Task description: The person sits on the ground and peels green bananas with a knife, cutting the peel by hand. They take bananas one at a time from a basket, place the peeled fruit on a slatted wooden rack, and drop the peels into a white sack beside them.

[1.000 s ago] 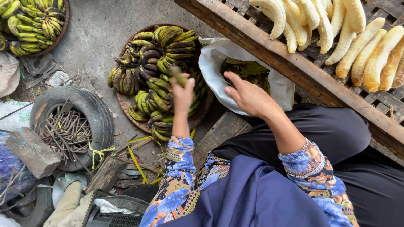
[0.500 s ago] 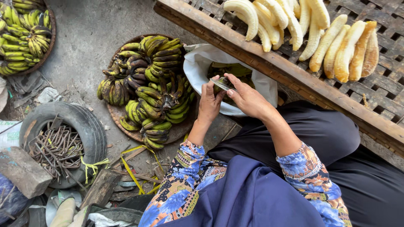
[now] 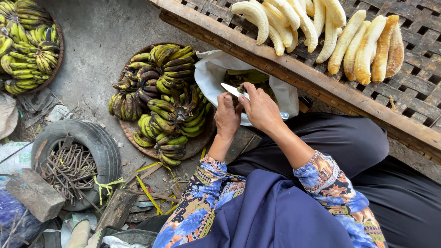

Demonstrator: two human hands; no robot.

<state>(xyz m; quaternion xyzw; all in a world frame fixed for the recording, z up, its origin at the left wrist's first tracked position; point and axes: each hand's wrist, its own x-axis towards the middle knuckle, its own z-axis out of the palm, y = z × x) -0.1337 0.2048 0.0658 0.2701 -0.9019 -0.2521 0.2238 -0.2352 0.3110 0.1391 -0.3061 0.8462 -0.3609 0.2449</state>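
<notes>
Both hands have closed in over the white bag (image 3: 209, 76) since a second ago, when the left one was out over the basket (image 3: 138, 135). Right hand (image 3: 261, 109) now grips a knife (image 3: 232, 90), fingers wrapped tight; left hand (image 3: 228, 115) is curled around something I can't make out, probably a banana. Blade points toward the left fingers, so a slip could nick them. Wooden rack (image 3: 294, 69) edge sits just beyond the grip; open room is toward the lap.

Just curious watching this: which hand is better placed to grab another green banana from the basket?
Probably the left hand: it is nearer the basket of green bananas, while the right hand holds the knife.
</notes>
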